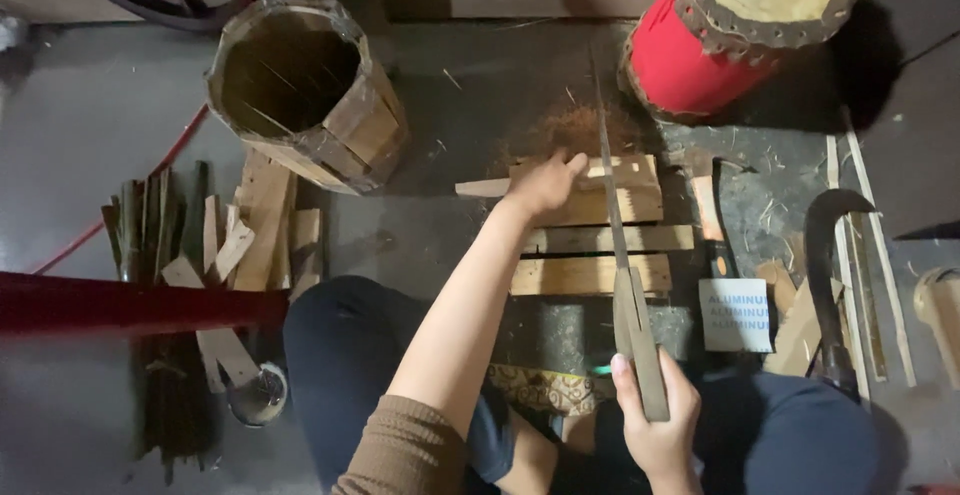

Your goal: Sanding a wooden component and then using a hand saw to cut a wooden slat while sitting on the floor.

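Note:
My right hand [655, 425] grips the wooden handle of a long narrow saw [612, 205], whose thin blade runs away from me over a small wooden pallet-like block [590, 230]. My left hand [545, 183] reaches forward and presses down on a thin wooden strip [482, 188] that lies across the top plank of that block. A heap of reddish sawdust [570, 127] lies just beyond the block.
A barrel-shaped body of wooden staves [305, 90] lies tipped at the upper left. A red drum with a hide top [740, 30] stands at upper right. Wood offcuts and bamboo strips [215, 245] are piled at left. A hatchet [708, 205], a curved sickle [825, 255] and a small box [735, 315] lie at right.

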